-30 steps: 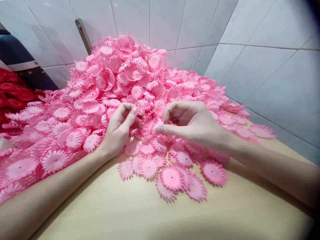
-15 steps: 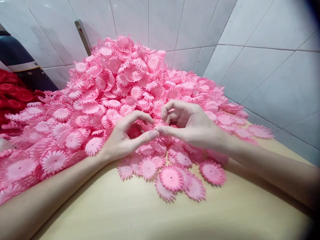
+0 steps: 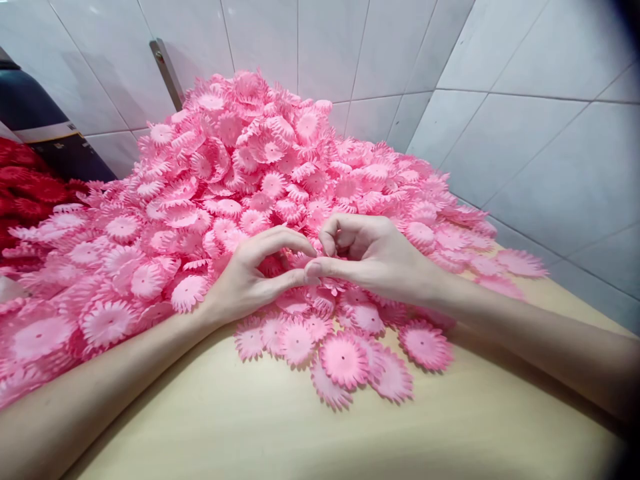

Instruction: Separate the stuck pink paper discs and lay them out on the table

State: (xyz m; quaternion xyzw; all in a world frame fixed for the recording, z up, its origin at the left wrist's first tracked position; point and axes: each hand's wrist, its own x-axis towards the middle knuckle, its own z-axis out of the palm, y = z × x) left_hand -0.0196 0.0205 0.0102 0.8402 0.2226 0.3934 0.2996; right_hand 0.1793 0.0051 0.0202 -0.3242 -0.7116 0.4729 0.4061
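Note:
My left hand [image 3: 260, 273] is curved, its thumb and fingertips drawn in towards my right hand [image 3: 380, 257]. The right thumb lies over the left thumb tip, and the right index finger bends down beside the left fingertips. Whatever is pinched where the two hands meet is hidden by the fingers and blends with the pink behind. A large heap of pink fabric flower discs [image 3: 273, 153] with fringed edges rises just behind and under the hands. Below them, a brighter pink disc [image 3: 344, 360] with a small centre hole overlaps several paler ones on the table.
A pale wooden table [image 3: 240, 420] lies in front, with a single pink disc [image 3: 425, 343] on the right. At the far left are red pieces [image 3: 30, 180] and a dark cylinder [image 3: 45, 113]. White wall tiles [image 3: 525, 147] close off the back and right.
My right hand has come down slightly and moved a little left, closer to my left fingertips. Its thumb now overlaps the left thumb. The heap looks the same.

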